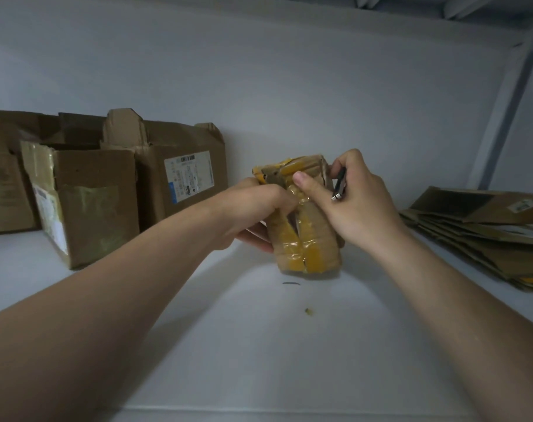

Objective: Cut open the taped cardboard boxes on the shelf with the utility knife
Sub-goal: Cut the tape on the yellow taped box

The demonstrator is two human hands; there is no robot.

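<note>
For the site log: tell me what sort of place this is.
Probably a storeroom or packing area: a white shelf holds opened cardboard boxes at left, a stack of flattened cartons at right, plus a small taped box.

Can't see the utility knife [339, 184] blade inside the right hand [358, 205], nor the whole cardboard pile [484, 242] at the shelf's [259, 345] right edge. Can't read the tiny label [188, 175].

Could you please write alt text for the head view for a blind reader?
The left hand and right hand hold a small yellow-taped box at a white shelf; the right hand also grips the utility knife. Opened boxes stand left, flattened cardboard lies right.
</note>
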